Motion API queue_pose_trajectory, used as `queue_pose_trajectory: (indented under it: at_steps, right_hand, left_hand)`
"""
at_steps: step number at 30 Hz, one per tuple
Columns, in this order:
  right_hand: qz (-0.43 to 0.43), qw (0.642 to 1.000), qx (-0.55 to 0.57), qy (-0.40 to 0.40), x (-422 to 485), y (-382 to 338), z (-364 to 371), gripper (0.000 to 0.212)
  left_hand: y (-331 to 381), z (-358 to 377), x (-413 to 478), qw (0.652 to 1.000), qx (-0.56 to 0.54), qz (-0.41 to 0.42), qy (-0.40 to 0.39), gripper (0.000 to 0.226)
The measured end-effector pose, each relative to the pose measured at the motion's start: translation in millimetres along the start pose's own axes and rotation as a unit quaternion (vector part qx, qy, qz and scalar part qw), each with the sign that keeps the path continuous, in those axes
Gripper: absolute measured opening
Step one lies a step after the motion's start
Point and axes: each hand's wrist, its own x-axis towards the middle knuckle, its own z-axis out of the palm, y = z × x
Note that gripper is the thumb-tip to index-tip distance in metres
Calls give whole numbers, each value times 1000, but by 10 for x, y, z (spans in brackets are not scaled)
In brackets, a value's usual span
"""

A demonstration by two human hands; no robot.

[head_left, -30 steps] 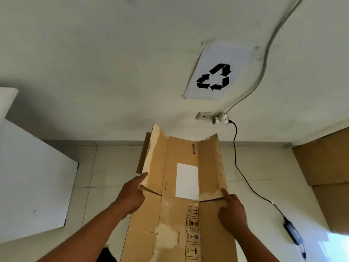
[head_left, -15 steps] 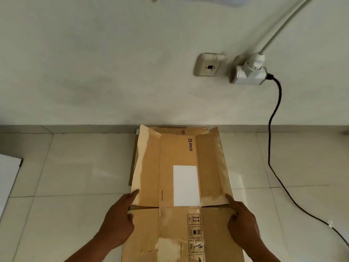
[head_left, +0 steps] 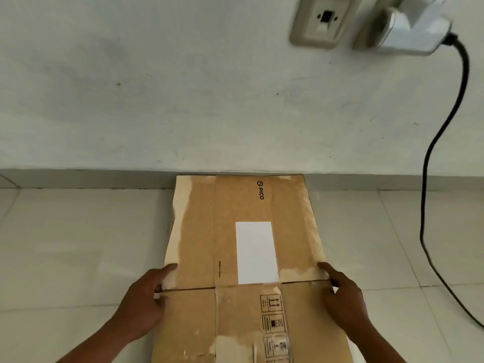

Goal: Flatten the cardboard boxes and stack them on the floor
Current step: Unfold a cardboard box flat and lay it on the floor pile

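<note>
A flattened brown cardboard box with a white label and "PICO" print lies flat on the tiled floor, its far edge against the wall. My left hand grips its left edge at the flap slit, thumb on top. My right hand holds the right edge at the same slit, forefinger stretched along the flap. More cardboard seems to lie beneath it; only a thin sliver shows at the left edge.
The white wall rises right behind the box. A wall socket and a plugged adapter sit at upper right; its black cable runs down onto the floor tiles to the right.
The view has dropped and come closer to the floor. The box flaps, raised a second ago, now lie flat, and the box has slid to the wall over the cardboard beneath.
</note>
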Motion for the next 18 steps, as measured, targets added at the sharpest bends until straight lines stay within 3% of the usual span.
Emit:
queue_pose_trajectory:
  at_steps: [3, 5, 6, 8, 11, 18]
  right_hand:
    - [-20, 1000, -14, 7, 89, 56, 114, 54]
    - [-86, 991, -102, 23, 150, 11, 167, 51]
    - [-123, 980, -153, 23, 169, -44, 188, 59]
    - [-169, 957, -233, -24, 195, -184, 251, 88]
    - [-160, 931, -302, -125, 229, -305, 423, 117]
    - [-159, 937, -298, -95, 299, -221, 591, 126]
  left_hand:
    - [-57, 11, 113, 1000, 19, 4, 3, 78]
    - [2, 9, 157, 999, 45, 5, 29, 75]
    - [59, 25, 171, 997, 63, -8, 40, 76]
    - [238, 91, 184, 995, 92, -43, 6, 101]
    - [463, 274, 215, 984, 141, -82, -75, 132]
    - [312, 451, 282, 990, 116, -77, -19, 143]
